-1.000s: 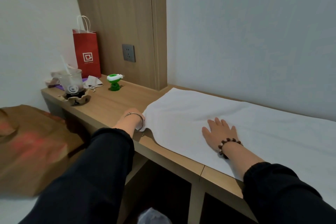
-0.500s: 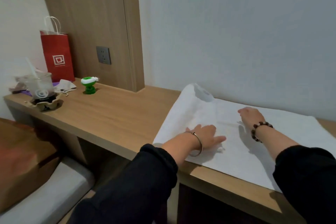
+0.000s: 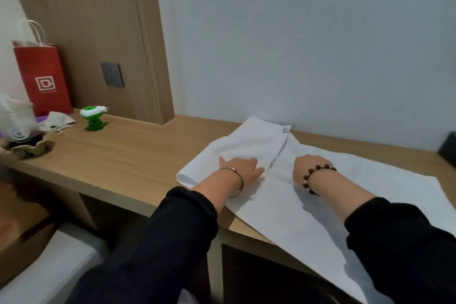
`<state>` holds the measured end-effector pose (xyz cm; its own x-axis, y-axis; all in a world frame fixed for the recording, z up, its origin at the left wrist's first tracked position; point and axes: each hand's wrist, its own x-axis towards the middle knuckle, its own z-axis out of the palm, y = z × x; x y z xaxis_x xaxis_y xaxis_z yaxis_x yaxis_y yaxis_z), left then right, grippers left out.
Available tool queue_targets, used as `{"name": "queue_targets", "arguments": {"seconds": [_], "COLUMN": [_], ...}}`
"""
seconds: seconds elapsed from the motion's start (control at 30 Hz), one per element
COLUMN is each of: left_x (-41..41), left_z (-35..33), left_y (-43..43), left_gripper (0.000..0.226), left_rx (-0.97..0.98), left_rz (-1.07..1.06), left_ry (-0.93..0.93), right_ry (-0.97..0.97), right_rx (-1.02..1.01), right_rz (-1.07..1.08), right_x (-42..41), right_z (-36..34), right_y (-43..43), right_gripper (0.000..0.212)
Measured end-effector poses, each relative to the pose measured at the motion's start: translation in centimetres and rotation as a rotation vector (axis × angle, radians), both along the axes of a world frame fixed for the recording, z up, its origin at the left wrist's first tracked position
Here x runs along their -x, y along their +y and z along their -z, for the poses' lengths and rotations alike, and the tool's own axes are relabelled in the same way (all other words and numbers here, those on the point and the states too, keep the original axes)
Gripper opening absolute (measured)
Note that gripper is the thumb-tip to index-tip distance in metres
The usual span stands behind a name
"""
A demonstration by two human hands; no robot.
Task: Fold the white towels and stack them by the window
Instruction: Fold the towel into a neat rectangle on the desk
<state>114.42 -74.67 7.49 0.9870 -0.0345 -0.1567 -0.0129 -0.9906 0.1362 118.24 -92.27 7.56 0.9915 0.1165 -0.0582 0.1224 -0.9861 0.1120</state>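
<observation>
A white towel (image 3: 382, 177) lies spread across a wooden surface (image 3: 128, 155) at the centre and lower right of the frame, its near edge hanging over the front. Its left end is folded back over the rest, and the flap's edge runs between the person's two hands, with a small tag (image 3: 286, 129) at its far corner by the wall.

The left hand (image 3: 243, 166), a metal bangle (image 3: 240, 181) on the wrist, presses the flap with its grip apart and its fingers straight and flat on the cloth. The right hand (image 3: 309, 164), wearing a string of dark beads (image 3: 318, 171), rests on the single layer just right of the flap edge. Its fingers are hidden behind the back of the hand, so the state of its grip cannot be told. Both arms are in black sleeves.

At the left of the frame, well apart from the towel, a red paper bag (image 3: 43, 79) stands against a wood panel that carries a grey socket (image 3: 112, 74). A small green object (image 3: 93, 118) sits just right of the bag, and a clear cup (image 3: 18, 118) stands at the left edge.
</observation>
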Motion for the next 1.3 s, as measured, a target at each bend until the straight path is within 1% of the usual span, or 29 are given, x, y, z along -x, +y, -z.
{"name": "queue_targets", "arguments": {"seconds": [0.07,0.1,0.17,0.2,0.23,0.27,0.3,0.33,0.4,0.47,0.67,0.77,0.87,0.93,0.97,1.0,1.03,1.07,1.1,1.13,1.17,1.2,1.23,1.3], "left_x": [-0.4,-0.5,-0.3,-0.3,-0.3,-0.4,-0.6,-0.7,-0.9,-1.3,-2.9,-4.0,-5.4,-6.1,-6.4,-6.8,-7.1,-7.2,-7.5,-7.9,-8.3,-8.7,-9.1,-9.7], "left_z": [0.4,0.8,1.9,2.6,3.0,3.4,3.6,3.7,3.9,4.0,3.5,2.9,2.4,2.2,2.1,2.1,2.1,2.2,2.1,2.1,2.1,2.0,1.9,1.8], "left_y": [-0.9,-1.3,-1.9,-2.0,-2.0,-1.9,-1.9,-1.8,-1.7,-1.5,-0.4,0.2,-0.1,-0.6,-0.7,-0.8,-0.8,-0.6,-0.4,-0.2,0.1,0.3,0.4,0.9], "left_gripper": [0.044,0.051,0.065,0.071,0.074,0.074,0.073,0.071,0.069,0.066,0.054,0.049,0.049,0.050,0.050,0.050,0.051,0.051,0.052,0.052,0.052,0.053,0.053,0.052], "left_rx": [0.091,0.120,0.076,0.027,-0.017,-0.050,-0.070,-0.082,-0.108,-0.131,-0.158,-0.184,-0.323,-0.384,-0.375,-0.345,-0.305,-0.269,-0.242,-0.225,-0.216,-0.216,-0.225,-0.277], "left_rz": [-0.088,-0.117,-0.118,-0.105,-0.089,-0.076,-0.062,-0.046,-0.005,0.040,0.251,0.346,0.347,0.330,0.321,0.314,0.307,0.301,0.301,0.305,0.312,0.319,0.329,0.381], "left_ry": [-0.025,-0.049,-0.074,-0.067,-0.054,-0.039,-0.030,-0.025,-0.023,-0.031,-0.046,-0.055,-0.126,-0.166,-0.162,-0.145,-0.119,-0.094,-0.076,-0.064,-0.056,-0.052,-0.054,-0.077], "right_ry": [0.154,0.225,0.172,0.082,-0.031,-0.126,-0.140,-0.107,0.017,0.017,-0.077,-0.071,-0.079,-0.137,-0.178,-0.228,-0.255,-0.246,-0.192,-0.126,-0.080,-0.066,-0.070,-0.093], "right_rx": [0.033,0.085,0.106,0.067,0.012,-0.039,-0.072,-0.085,-0.128,-0.125,0.029,0.151,0.257,0.245,0.224,0.227,0.243,0.243,0.224,0.174,0.098,0.019,-0.019,-0.017], "right_rz": [-0.014,-0.007,0.009,-0.001,-0.009,-0.038,-0.068,-0.102,-0.072,-0.046,0.022,0.076,0.121,0.182,0.189,0.165,0.110,0.057,0.022,0.010,0.017,0.028,0.041,0.054], "right_x": [0.0,0.3,0.3,0.6,0.7,0.6,0.6,0.3,0.0,-0.4,-0.5,-0.7,-0.8,-1.3,-1.5,-2.1,-2.6,-3.1,-3.7,-4.4,-4.9,-5.5,-5.9,-6.6], "right_z": [-0.3,-0.4,-0.3,-0.4,-0.4,-0.1,0.3,1.0,2.0,2.5,1.6,1.2,1.3,1.5,1.4,1.5,1.7,1.7,1.7,1.8,1.7,1.6,1.5,1.3], "right_y": [0.3,0.3,-0.1,-0.3,-0.7,-1.2,-1.9,-2.6,-4.0,-4.9,-4.8,-5.0,-5.0,-4.8,-4.6,-4.6,-4.8,-4.9,-5.1,-5.4,-5.6,-6.0,-6.2,-6.5], "right_gripper": [0.029,0.030,0.026,0.024,0.026,0.029,0.032,0.036,0.044,0.047,0.045,0.038,0.034,0.033,0.034,0.039,0.050,0.066,0.082,0.088,0.078,0.060,0.045,0.032]}}
